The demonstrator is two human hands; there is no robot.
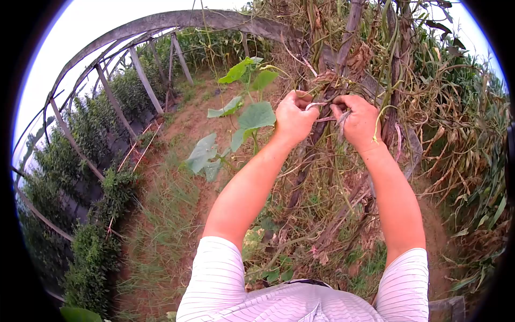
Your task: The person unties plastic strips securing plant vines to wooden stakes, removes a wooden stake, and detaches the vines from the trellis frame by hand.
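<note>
My left hand [295, 117] is closed, thumb and fingers pinching a thin pale strip [316, 104] that looks like a tie. Close by on the other side, my right hand [359, 119] is closed too, with a greyish loose end hanging at its fingers. A pinkish length of the strip spans the gap between the hands. Both hands are up against a tangle of dry vines [327, 80] around wooden poles [351, 32]. What lies under the fingertips is partly hidden. Left of my left hand grows a vine with broad green leaves [256, 115].
A curved beam [214, 20] arches from the left into the vines. Slanted posts [145, 80] stand beside leafy shrubs [96, 252] at the left. Dry corn-like stalks [472, 161] crowd the right. Grass [161, 231] and bare soil lie below.
</note>
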